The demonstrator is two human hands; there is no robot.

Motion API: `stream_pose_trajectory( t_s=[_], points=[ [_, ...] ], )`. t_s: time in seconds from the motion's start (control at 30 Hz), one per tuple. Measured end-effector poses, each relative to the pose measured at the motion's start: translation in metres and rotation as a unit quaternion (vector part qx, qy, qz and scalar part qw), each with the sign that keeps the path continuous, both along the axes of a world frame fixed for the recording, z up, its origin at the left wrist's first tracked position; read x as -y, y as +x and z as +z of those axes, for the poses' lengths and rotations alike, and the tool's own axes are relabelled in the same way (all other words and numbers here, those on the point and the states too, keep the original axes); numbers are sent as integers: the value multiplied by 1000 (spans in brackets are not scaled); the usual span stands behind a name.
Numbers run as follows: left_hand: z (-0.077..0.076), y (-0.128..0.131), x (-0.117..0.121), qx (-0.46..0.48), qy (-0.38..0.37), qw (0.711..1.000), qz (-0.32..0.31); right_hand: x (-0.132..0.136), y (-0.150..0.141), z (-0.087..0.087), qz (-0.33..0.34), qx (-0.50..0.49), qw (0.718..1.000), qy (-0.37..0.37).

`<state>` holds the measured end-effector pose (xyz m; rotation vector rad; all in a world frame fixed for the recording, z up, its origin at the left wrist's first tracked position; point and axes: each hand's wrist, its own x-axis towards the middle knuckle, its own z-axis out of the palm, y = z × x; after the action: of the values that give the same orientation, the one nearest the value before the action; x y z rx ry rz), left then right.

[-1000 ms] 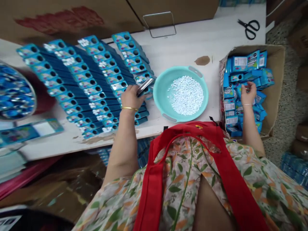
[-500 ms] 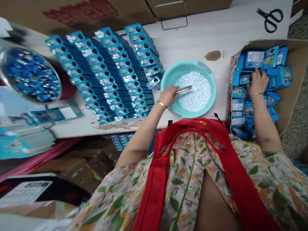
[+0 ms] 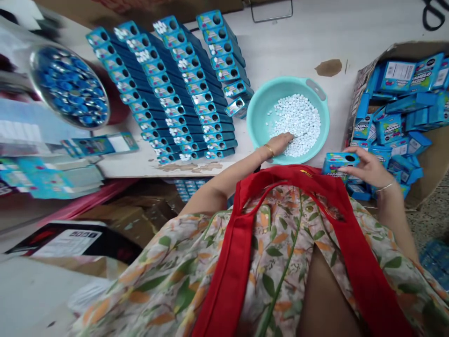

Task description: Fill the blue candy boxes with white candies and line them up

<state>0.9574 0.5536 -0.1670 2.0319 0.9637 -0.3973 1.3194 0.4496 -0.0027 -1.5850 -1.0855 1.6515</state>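
My left hand (image 3: pixel 281 143) is closed on a slim metal tool (image 3: pixel 300 135), whose end is down among the small white candies (image 3: pixel 298 112); its exact shape is hidden. The candies lie heaped in a turquoise plastic basin (image 3: pixel 257 110). My right hand (image 3: pixel 368 166) grips a small blue candy box (image 3: pixel 336 161) by its right side, between thumb and fingers. A round dark hole shows in the box's upper face. That box is just right of the basin, by the near left corner of a carton (image 3: pixel 354 100) full of similar blue boxes.
Rows of blue boxes with round holes (image 3: pixel 191 75) stand left of the basin, some with white candies on top. Further left are a metal bowl of blue-wrapped pieces (image 3: pixel 72 89) and flat cartons (image 3: pixel 52 173). Black scissors (image 3: pixel 433 16) lie far right; a wire handle (image 3: pixel 272 19) lies behind.
My right hand has come out of the carton toward me, now with a blue box. My left hand has pushed the metal tool down into the candies. The view has shifted right.
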Motion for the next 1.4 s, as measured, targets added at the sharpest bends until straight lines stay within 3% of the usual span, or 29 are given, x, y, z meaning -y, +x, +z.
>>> stream_pose_trajectory(
  t_s=[0.17,0.3,0.37,0.47,0.67,0.8,0.97,1.03,1.1,1.17,1.3,1.4],
  points=[
    [-4,-2,5,98,-87,990,58,18,-33,-13,-24,-54,998,-39],
    [12,-15,-8,149,-77,980,104,19,-44,-41,-104,7,994,42],
    [31,-24,-18,182,-43,977,104,13,-50,-55,-119,98,981,117],
    [73,-36,-37,211,15,975,72,-2,-58,-72,-70,231,949,204],
    [161,-28,-61,156,77,984,-32,-29,-86,-88,57,326,906,263],
    [196,-2,-60,61,128,986,-85,-38,-103,-97,94,321,898,287],
    [237,35,-37,-21,214,973,-83,-41,-112,-104,93,313,898,296],
    [247,41,-31,-30,226,969,-91,-41,-113,-105,85,302,902,295],
    [240,36,-33,-30,227,969,-89,-41,-111,-106,70,284,912,288],
    [210,21,-45,-18,232,971,-51,-41,-107,-108,42,259,926,271],
    [104,-14,-68,-17,226,972,67,-40,-94,-114,-59,193,953,226],
    [41,-16,-62,-90,152,981,80,-41,-88,-125,-120,153,959,204]
  ],
)
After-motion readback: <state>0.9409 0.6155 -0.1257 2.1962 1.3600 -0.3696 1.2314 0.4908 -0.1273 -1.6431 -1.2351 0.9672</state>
